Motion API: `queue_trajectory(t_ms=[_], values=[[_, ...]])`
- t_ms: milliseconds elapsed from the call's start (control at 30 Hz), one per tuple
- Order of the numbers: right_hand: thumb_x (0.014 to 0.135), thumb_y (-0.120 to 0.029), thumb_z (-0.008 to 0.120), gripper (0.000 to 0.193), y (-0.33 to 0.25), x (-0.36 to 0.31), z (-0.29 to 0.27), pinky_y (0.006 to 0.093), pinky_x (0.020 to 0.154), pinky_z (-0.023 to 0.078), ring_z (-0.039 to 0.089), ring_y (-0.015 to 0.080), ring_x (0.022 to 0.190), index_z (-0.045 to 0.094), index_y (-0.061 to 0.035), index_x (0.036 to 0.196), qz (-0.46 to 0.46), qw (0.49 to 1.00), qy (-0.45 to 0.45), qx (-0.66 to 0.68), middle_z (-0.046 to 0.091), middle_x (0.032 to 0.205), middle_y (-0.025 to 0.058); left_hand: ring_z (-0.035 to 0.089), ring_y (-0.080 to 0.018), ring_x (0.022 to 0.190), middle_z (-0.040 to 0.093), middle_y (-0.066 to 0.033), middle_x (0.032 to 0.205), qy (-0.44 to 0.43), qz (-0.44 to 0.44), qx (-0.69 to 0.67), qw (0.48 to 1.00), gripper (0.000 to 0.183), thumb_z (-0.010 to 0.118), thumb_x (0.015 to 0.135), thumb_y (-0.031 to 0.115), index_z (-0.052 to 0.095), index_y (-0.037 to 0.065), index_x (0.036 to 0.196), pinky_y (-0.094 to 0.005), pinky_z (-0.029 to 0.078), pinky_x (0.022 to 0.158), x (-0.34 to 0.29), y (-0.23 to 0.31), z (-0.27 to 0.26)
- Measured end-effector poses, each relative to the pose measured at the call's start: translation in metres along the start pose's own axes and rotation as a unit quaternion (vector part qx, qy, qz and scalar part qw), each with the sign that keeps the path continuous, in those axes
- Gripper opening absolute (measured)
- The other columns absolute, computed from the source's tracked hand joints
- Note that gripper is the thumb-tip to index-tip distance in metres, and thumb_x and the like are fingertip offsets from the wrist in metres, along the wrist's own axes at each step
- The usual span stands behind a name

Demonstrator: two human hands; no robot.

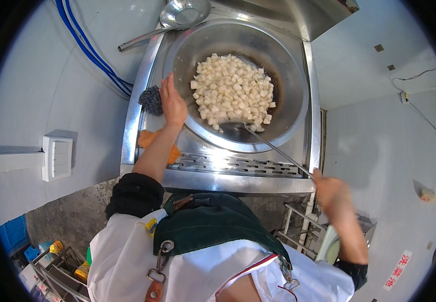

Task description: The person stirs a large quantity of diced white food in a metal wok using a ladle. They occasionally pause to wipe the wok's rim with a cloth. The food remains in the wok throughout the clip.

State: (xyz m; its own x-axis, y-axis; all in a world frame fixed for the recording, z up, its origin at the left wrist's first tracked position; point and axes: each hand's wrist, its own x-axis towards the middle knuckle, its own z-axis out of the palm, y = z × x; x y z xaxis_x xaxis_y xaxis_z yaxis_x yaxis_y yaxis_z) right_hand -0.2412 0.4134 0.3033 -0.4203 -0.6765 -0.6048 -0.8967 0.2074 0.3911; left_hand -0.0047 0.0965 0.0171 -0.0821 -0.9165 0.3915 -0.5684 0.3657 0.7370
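Observation:
A wide steel wok (294, 120) is set into the stove top and holds a heap of pale white cubes (234, 90). My right hand (331, 195), blurred by motion, is closed round the end of a long-handled wok ladle (283, 155). The ladle's head lies at the near edge of the heap, partly covered by the cubes. At the wok's left rim is my left hand (173, 103), its fingers stretched out and nothing held. A dark wire scouring pad (150, 100) sits just beside it. Under my left forearm lies an orange cloth (147, 138).
A perforated skimmer (186, 12) rests at the stove's back left, its handle jutting left. A slotted drain grate (233, 165) runs along the front. Blue hoses (90, 48) hang on the left wall, above a white switch box (57, 158). Metal racks stand low on both sides.

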Motion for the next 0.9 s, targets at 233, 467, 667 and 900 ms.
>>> queue_trajectory(t_ms=[233,467,667,900], values=[[0.092,-0.011,0.048,0.019,-0.119,0.167,0.088,0.0399,0.062,0.058,0.071,0.0286,0.073,0.046,0.0008,0.107,0.037,0.978,0.176,0.105,0.067,0.078,0.0214,0.027,-0.0379,0.139,0.037,-0.0182,0.145,0.004,0.002,-0.011,1.0,0.057,0.039,0.092,-0.004,0.027,0.009,0.147,-0.0501,0.016,0.117,0.0,0.003,-0.002],[0.083,0.002,0.057,0.018,-0.017,0.161,0.051,0.0306,0.029,0.031,0.043,0.0137,0.032,0.044,-0.0024,0.096,-0.135,0.766,-0.037,0.627,0.045,0.055,0.0028,0.027,-0.0365,0.139,0.035,-0.0183,0.146,-0.01,-0.023,-0.018,1.0,0.06,0.039,0.089,-0.007,0.029,0.009,0.146,-0.0494,0.016,0.117,-0.001,0.007,-0.007],[0.085,-0.002,0.055,0.024,0.032,0.137,0.05,0.0338,0.032,0.038,0.045,0.0182,0.034,0.044,0.0034,0.106,0.002,0.832,0.042,0.553,0.054,0.068,0.0118,0.026,-0.0358,0.14,0.035,-0.0185,0.146,-0.015,-0.039,-0.016,0.999,0.06,0.039,0.09,-0.008,0.029,0.01,0.146,-0.0453,0.021,0.116,0.001,0.007,-0.005],[0.086,0.001,0.05,0.025,-0.001,0.215,0.06,0.0327,0.031,0.038,0.046,0.0166,0.036,0.042,0.0006,0.11,-0.015,0.703,-0.143,0.697,0.052,0.065,0.0107,0.025,-0.036,0.14,0.032,-0.0187,0.147,-0.015,-0.074,-0.035,0.997,0.063,0.04,0.087,-0.01,0.03,0.009,0.146,-0.0444,0.023,0.115,0.002,0.011,-0.007]])
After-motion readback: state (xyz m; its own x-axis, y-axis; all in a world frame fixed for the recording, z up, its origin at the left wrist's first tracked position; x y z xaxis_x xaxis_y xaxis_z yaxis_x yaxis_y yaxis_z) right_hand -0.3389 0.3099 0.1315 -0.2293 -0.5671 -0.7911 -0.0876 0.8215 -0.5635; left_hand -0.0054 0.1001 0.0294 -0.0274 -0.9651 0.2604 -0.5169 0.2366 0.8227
